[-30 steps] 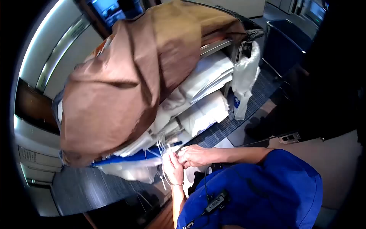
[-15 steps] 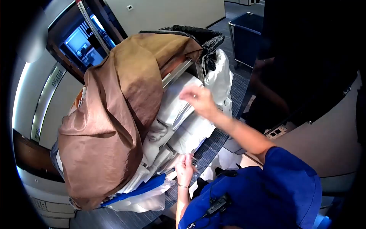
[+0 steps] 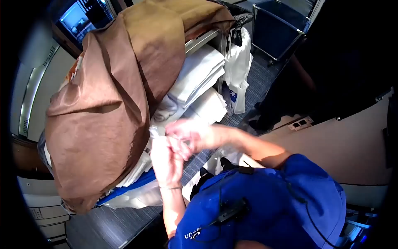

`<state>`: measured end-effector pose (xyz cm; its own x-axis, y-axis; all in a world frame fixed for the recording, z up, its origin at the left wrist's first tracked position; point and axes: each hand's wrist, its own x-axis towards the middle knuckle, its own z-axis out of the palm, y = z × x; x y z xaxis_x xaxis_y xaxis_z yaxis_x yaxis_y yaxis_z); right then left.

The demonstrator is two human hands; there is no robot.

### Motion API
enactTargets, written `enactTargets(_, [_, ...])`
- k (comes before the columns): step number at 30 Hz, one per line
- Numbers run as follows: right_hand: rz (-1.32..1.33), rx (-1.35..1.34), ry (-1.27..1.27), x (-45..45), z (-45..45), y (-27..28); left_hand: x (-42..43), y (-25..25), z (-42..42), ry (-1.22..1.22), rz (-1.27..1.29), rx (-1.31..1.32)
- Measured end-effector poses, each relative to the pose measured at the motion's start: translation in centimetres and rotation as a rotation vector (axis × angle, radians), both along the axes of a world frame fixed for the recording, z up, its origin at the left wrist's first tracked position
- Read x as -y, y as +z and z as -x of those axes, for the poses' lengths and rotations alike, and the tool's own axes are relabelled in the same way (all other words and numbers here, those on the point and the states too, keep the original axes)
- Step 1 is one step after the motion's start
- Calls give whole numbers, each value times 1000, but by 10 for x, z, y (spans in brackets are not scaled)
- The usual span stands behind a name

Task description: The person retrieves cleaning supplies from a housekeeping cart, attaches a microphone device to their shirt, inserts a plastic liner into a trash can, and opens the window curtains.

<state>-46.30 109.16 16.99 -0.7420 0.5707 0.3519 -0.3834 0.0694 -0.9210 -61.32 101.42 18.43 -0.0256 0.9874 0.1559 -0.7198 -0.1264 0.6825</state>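
Observation:
My left hand (image 3: 167, 164) is closed with curled fingers in front of the cart, and what it holds, if anything, I cannot make out. Right beside it and overlapping is my right hand (image 3: 192, 133), smeared by motion, its fingers unclear. Just beyond both hands, folded white linens (image 3: 199, 76) lie stacked on the cart's shelf. A large brown cloth cover (image 3: 114, 95) drapes over the cart's top and side.
White plastic bags (image 3: 238, 66) hang at the cart's far end, near a black liner (image 3: 241, 18). A dark blue bin on a wheeled frame (image 3: 275, 31) stands behind. Grey patterned carpet (image 3: 114, 228) runs below, and a wall socket (image 3: 300, 123) is at right.
My right hand has come down from above the linens to meet my left hand, which has risen and moved left. The view has shifted, with the cart now higher in it.

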Motion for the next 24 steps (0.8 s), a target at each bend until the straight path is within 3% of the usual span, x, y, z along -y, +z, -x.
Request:
enactTargets(1, [92, 104, 107, 20, 1, -9, -6, -3, 10, 40, -33, 151])
enactTargets(3, [365, 488, 276, 21, -23, -21, -9, 9, 11, 406, 60, 10])
enactTargets(5, [550, 530, 79, 16, -54, -32, -13, -30, 38, 658, -23, -787])
enactTargets(6, [498, 420, 41, 15, -68, -35, -8, -39, 37, 637, 25, -1072])
enactTargets(7, [489, 489, 32, 12, -77, -20, -3, -48, 38, 438, 59, -1352])
enactTargets(9, [414, 448, -35, 10, -84, -11, 13, -61, 20, -46, 124, -1472])
enactTargets(11, [391, 389, -201, 5, -79, -3, 24, -69, 2, -498, 73, -939])
enactTargets(12, [427, 369, -258, -1, -76, -13, 33, -62, -4, -577, 165, -563])
enactTargets(13, [464, 348, -316, -4, -72, -30, 33, -58, -2, -612, 98, -319])
enactTargets(15, [368, 654, -385, 8, -55, -65, 21, -49, 6, -404, -44, -324])
enactTargets(17, [253, 594, -111, 41, -41, -72, 1, -49, 3, 29, 51, -170])
enactTargets(19, [191, 627, 99, 57, -34, -76, -11, -62, 8, 263, 19, -1020])
enactTargets(21, [123, 542, 47, 52, -42, -59, 1, -109, 33, -40, -200, -1472])
enactTargets(23, [159, 579, -143, 35, -58, -51, 30, -121, 33, -576, 163, -757])
enactTargets(24, [218, 582, -168, 28, -64, -58, 38, -109, 29, -566, 188, -617])
